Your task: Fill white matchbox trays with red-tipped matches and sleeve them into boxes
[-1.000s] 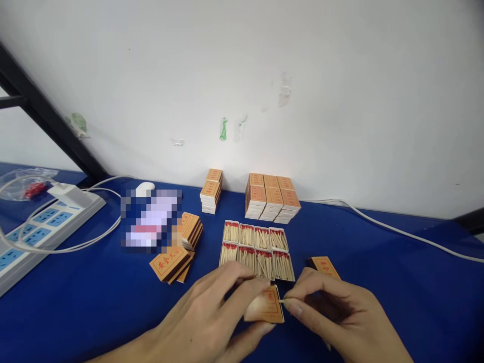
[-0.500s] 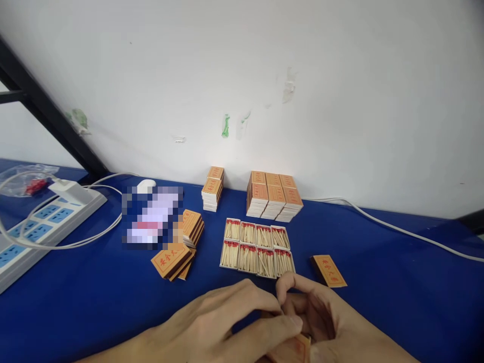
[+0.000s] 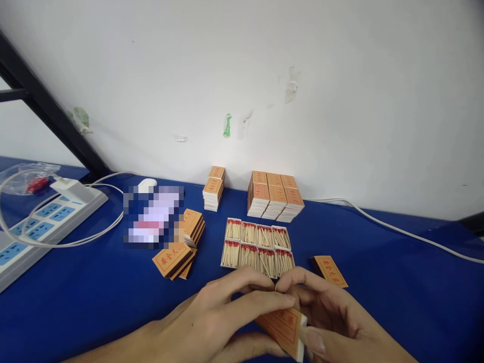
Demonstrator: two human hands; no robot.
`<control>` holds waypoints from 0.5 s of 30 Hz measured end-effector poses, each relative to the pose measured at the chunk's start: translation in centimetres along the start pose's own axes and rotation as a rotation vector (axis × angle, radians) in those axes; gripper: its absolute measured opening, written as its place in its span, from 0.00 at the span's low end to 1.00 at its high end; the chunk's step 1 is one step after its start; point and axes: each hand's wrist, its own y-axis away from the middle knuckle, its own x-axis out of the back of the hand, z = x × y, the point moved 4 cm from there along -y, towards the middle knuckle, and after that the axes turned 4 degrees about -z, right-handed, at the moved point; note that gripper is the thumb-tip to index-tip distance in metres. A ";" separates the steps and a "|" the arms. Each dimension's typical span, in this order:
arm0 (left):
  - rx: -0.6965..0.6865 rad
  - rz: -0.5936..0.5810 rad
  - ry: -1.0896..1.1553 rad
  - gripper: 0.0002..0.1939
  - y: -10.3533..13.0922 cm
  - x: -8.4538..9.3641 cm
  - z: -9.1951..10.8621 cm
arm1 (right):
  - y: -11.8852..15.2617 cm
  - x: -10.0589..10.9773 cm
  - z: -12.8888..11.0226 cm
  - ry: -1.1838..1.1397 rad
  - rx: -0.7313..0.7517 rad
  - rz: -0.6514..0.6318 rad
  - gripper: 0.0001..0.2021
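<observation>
Between my two hands, at the near edge of the view, is an orange matchbox (image 3: 282, 327) with red print. A white end of its inner tray shows on the right side. My left hand (image 3: 230, 312) is closed on the sleeve, fingers over the top and thumb below. My right hand (image 3: 333, 312) grips the tray end, its thumb pressed against the white edge. Just beyond my fingers lie two rows of open trays (image 3: 257, 247) filled with red-tipped matches. A single matchbox sleeve (image 3: 330, 271) rests to the right of them.
Piled orange sleeves (image 3: 172, 258) lie at the left of the trays. Toward the wall stand a small stack of matchboxes (image 3: 214, 189) and a larger block of them (image 3: 276, 196). Farther left are a blurred-out phone (image 3: 157, 214), a white mouse (image 3: 147, 185) and a power strip (image 3: 49, 222) with cables.
The matchbox has risen further into view and tilted, its printed face and white tray end now showing. My right thumb has come up against the tray end.
</observation>
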 end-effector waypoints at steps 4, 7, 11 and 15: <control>0.061 -0.019 0.110 0.26 -0.3 0.4 0.4 | 0.1 -0.2 0.0 0.031 0.016 0.022 0.29; 0.116 -0.039 0.114 0.28 -0.4 0.5 0.4 | 0.0 -0.2 -0.1 0.059 0.031 0.052 0.29; 0.113 -0.050 0.129 0.27 -0.4 0.2 0.0 | -0.2 -0.3 -0.2 0.084 0.042 0.072 0.29; 0.061 -0.021 0.138 0.27 -0.2 -0.1 -0.1 | -0.1 -0.3 0.0 0.090 0.038 0.076 0.29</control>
